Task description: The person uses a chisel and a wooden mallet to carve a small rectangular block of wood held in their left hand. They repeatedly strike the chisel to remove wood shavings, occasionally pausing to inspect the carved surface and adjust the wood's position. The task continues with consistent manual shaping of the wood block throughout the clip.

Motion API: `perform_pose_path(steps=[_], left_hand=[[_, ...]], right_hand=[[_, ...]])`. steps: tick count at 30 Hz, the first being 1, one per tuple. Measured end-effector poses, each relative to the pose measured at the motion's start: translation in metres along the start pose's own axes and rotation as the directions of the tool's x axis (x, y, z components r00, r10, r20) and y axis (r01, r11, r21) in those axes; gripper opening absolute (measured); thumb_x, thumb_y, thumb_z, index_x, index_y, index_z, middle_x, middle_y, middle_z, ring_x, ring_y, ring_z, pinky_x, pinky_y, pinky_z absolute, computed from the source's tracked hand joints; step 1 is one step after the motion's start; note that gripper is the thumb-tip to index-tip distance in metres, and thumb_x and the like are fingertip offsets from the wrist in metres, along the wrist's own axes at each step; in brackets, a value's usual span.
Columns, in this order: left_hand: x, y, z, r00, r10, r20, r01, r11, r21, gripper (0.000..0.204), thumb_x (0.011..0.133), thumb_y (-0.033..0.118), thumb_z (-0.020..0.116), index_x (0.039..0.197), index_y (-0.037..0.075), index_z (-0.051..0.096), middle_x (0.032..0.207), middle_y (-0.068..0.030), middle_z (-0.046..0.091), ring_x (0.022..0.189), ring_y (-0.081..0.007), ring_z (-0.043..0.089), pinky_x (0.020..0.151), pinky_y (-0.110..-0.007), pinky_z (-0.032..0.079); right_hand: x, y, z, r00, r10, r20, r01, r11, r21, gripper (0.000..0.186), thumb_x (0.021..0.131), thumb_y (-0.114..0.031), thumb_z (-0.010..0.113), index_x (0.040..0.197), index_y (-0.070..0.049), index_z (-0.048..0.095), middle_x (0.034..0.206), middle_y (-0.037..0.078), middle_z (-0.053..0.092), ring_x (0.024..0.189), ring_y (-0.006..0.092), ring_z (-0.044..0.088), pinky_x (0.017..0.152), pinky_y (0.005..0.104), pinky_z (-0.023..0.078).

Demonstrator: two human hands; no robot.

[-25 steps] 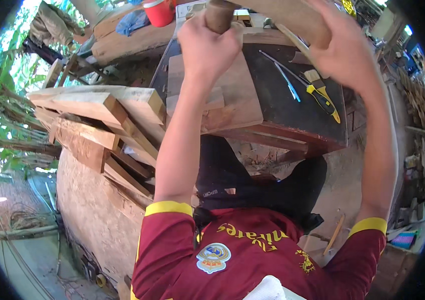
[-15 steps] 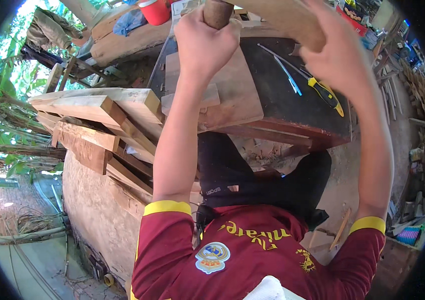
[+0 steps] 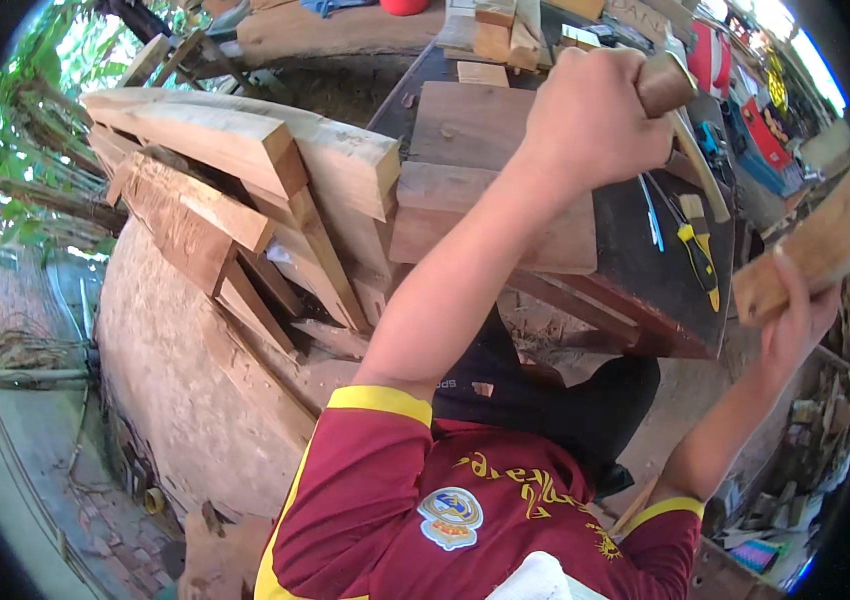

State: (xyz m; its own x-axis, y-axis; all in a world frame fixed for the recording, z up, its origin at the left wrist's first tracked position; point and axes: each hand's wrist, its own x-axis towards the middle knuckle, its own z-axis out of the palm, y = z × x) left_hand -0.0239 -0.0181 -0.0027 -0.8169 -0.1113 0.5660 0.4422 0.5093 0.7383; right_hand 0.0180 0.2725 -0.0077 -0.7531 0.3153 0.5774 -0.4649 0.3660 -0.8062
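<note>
My left hand [image 3: 595,120] is closed around a round brown wooden handle [image 3: 667,86] above the dark worktable; the rest of that tool is hidden by my fist. Off to the right, beyond the table's edge, my right hand [image 3: 800,315] grips a flat piece of wood [image 3: 815,250] near its lower end, thumb and fingers on either side. Below my left forearm lie flat brown boards [image 3: 465,125]. A yellow-and-black handled tool [image 3: 697,258], a paintbrush [image 3: 693,208] and a light-blue pen [image 3: 651,215] lie to the right on the table.
Several squared timbers [image 3: 245,140] lean in a pile left of the worktable [image 3: 635,285]. Small wood blocks [image 3: 493,40] sit at its far end. A red box [image 3: 763,130] stands at the far right. A large log [image 3: 335,40] lies behind.
My hands have moved apart. The left fist has shifted right over the table with the handle; the right hand has swung down and right with the piece of wood. The view has turned.
</note>
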Motion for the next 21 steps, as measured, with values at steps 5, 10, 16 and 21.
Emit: perform_pose_path(steps=[5,10,16,21], left_hand=[[0.002,-0.010,0.002,0.995,0.085,-0.059,-0.088,0.994,-0.063,0.024,0.062,0.020,0.065,0.070,-0.003,0.060,0.064,-0.0232,0.059,0.065,-0.0416,0.060,0.065,-0.041,0.051],[-0.001,0.001,0.000,0.997,-0.071,0.021,0.071,0.997,0.028,0.021,0.058,0.018,0.062,0.069,0.001,0.065,0.068,-0.0228,0.062,0.071,-0.0407,0.063,0.071,-0.044,0.053],[-0.006,0.002,0.007,0.994,-0.099,0.040,0.101,0.994,-0.042,0.020,0.055,0.017,0.063,0.071,0.005,0.068,0.067,-0.0197,0.063,0.069,-0.0377,0.064,0.069,-0.042,0.054],[-0.005,-0.001,-0.006,0.992,-0.120,0.044,0.123,0.988,-0.093,0.021,0.055,0.016,0.063,0.071,0.004,0.068,0.068,-0.0195,0.063,0.071,-0.0370,0.064,0.070,-0.041,0.054]], right_hand=[[-0.010,0.010,-0.010,0.999,0.038,0.022,-0.039,0.997,0.063,0.061,0.069,0.007,0.072,0.124,0.005,0.046,0.113,0.014,0.056,0.100,0.0235,0.058,0.087,0.0331,0.048],[0.009,0.005,-0.019,0.999,0.003,-0.033,-0.002,1.000,0.027,0.048,0.070,0.005,0.071,0.114,0.006,0.052,0.108,0.013,0.057,0.098,0.0237,0.059,0.083,0.0338,0.052],[0.054,0.002,-0.103,0.835,-0.464,0.297,0.545,0.616,-0.569,0.042,0.076,0.001,0.068,0.115,0.005,0.054,0.112,0.016,0.056,0.102,0.0289,0.059,0.086,0.0364,0.053],[0.073,-0.023,-0.102,0.949,-0.305,0.086,0.316,0.915,-0.250,0.038,0.079,-0.004,0.066,0.116,-0.001,0.061,0.114,0.017,0.059,0.103,0.0293,0.060,0.088,0.0351,0.051]])
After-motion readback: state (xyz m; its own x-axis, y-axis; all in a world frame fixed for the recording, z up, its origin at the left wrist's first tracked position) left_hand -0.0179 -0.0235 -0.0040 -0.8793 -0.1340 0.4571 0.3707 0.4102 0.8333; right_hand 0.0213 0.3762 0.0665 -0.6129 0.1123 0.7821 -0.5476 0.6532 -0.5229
